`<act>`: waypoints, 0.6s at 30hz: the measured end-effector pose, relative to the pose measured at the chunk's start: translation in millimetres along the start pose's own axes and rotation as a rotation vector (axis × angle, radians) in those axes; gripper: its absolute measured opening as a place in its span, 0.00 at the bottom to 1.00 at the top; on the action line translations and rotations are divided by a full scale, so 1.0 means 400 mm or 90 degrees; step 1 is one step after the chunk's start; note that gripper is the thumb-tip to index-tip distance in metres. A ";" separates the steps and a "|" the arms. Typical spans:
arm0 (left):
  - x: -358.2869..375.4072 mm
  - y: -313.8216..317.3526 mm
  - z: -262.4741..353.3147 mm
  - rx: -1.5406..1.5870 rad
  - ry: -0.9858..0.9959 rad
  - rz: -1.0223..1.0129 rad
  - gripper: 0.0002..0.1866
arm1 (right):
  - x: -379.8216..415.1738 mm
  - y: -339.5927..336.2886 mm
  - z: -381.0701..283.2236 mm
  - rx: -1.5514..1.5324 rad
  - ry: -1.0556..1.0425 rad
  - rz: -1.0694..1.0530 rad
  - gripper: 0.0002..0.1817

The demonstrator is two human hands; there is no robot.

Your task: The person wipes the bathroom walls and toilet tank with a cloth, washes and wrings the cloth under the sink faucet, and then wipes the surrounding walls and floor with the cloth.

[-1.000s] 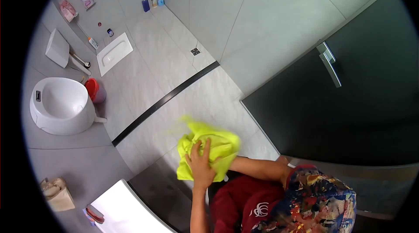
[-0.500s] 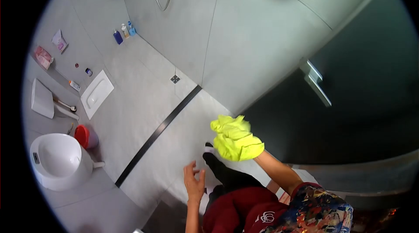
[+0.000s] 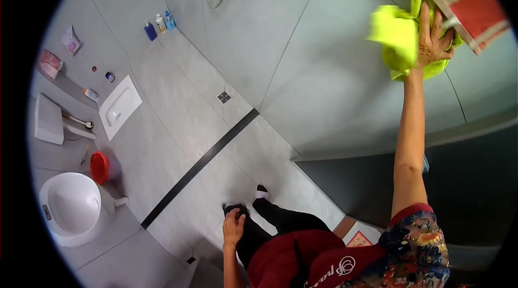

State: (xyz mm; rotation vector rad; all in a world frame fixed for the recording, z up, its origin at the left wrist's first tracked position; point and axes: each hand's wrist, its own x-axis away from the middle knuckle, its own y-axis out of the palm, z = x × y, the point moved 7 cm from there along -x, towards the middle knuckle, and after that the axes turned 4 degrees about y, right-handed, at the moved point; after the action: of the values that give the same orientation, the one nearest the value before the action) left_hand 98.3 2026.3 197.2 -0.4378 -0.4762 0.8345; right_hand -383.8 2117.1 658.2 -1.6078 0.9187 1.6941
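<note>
A bright yellow-green cloth (image 3: 402,45) lies against the grey tiled wall (image 3: 334,72) at the upper right, its left part blurred. My right hand (image 3: 431,45) presses on it with the fingers spread, the arm stretched far up. Right beside that hand hangs a red and beige textile (image 3: 477,10), close to the fingertips. Low in the view, my left hand (image 3: 233,227) hangs over my dark trouser leg, its fingers bent but apart, with nothing seen in them.
A dark door (image 3: 458,196) is at the right. On the left are a white basin (image 3: 73,201), a red bucket (image 3: 100,167), a squat toilet (image 3: 121,107) and a cistern (image 3: 48,119). Bottles (image 3: 161,23) stand by the wall. A black strip (image 3: 199,166) crosses the floor.
My right hand has risen with the cloth from near the door's edge to the upper wall. The left hand has lowered slightly. The view has shifted toward the wall, and both feet now show.
</note>
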 end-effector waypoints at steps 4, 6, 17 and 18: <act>-0.110 0.019 -0.002 0.029 -0.001 -0.064 0.16 | 0.137 0.118 -0.209 0.198 -0.221 -0.085 0.25; -0.169 0.020 0.003 0.020 0.000 -0.125 0.16 | 0.217 0.161 -0.299 0.061 -0.252 -0.126 0.29; -0.421 -0.213 -0.303 0.134 -0.193 -0.074 0.13 | 0.756 0.385 -0.597 0.072 -0.456 -0.435 0.47; -0.436 -0.230 -0.329 0.123 -0.206 -0.052 0.13 | 0.829 0.399 -0.620 0.077 -0.503 -0.474 0.46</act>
State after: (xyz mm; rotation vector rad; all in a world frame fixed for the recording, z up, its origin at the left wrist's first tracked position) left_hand 125.5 1811.3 101.0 -0.1028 -0.6998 0.8666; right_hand -396.6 1814.1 334.4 -0.8705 0.0044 1.4649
